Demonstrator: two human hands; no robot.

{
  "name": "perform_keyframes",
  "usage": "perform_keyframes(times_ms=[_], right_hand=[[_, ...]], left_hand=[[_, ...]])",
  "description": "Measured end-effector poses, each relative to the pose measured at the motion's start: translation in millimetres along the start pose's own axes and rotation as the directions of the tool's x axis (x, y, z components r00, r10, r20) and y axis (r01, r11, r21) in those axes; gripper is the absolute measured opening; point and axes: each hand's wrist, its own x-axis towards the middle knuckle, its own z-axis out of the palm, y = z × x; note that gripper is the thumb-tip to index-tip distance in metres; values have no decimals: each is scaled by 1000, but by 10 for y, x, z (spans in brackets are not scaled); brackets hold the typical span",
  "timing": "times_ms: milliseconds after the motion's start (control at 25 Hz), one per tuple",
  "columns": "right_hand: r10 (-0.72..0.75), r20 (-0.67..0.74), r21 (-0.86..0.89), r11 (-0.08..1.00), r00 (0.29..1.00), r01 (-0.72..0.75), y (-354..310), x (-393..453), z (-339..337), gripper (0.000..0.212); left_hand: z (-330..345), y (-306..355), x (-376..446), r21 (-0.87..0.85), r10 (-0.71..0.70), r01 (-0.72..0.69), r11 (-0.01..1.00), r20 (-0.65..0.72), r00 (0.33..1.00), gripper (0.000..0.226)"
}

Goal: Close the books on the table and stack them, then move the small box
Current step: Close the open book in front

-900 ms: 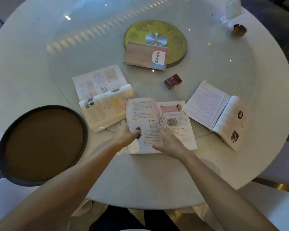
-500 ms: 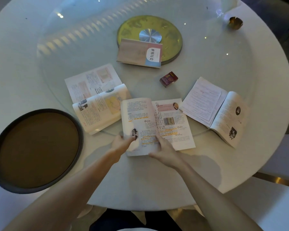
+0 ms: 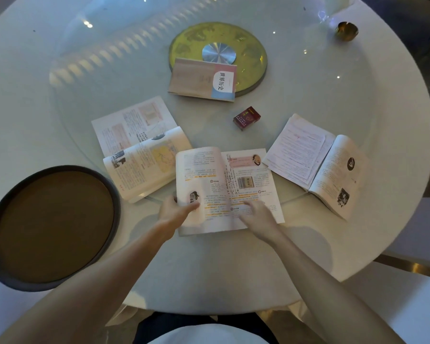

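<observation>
Left hand (image 3: 175, 211) pinches the middle book's (image 3: 227, 189) left page edge, right hand (image 3: 258, 217) flat and ungripping; fold leaf over squarely.

Glossy glass turntable (image 3: 358, 100) on smooth white worktop (image 3: 209, 281); matt paper pages of middle open book (image 3: 224, 184); brushed-metal hub (image 3: 219, 53); glossy cardboard small box (image 3: 246, 118).

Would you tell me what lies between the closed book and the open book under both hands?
In the head view, only the small red box on bare table.
</observation>
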Motion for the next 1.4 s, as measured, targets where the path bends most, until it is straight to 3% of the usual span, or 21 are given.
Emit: perform_keyframes(times_ms=[120,240,320,440,640,720,800,920,1040,1240,1400], right_hand=[[217,-212,26,976,953,-217,237,84,-132,37],[331,-176,149,940,927,-307,350,98,-154,42],[332,-144,260,922,932,-288,373,91,-111,40],[347,-57,397,868,936,-297,408,82,-24,27],[275,35,474,842,961,-258,440,117,-21,21],[269,45,538,805,962,-250,469,155,-50,29],[258,31,563,794,966,-230,522,194,-79,25],[180,4,422,892,984,-165,519,238,-96,29],[92,-27,165,982,995,-87,417,275,-89,27],[18,61,-197,980,998,-6,343,309,-35,15],[-34,-70,-367,930,997,6,144,370,-39,23]], left_hand=[[-95,214,-68,26,117,-117,993,5,993,41],[-27,444,-131,60,258,-264,963,93,962,36],[139,571,-206,110,339,-356,928,149,929,27],[541,569,-288,200,343,-389,899,229,911,14],[1003,291,-333,309,293,-400,863,338,894,35],[1016,137,-254,447,352,-452,772,290,890,39],[981,-20,-132,636,366,-418,649,221,904,46],[848,-184,-100,752,246,-366,549,273,930,62],[804,-247,-176,748,250,-403,527,317,915,68],[649,-327,-238,671,252,-379,637,283,925,59],[304,-211,-235,546,320,-356,758,165,933,42]])
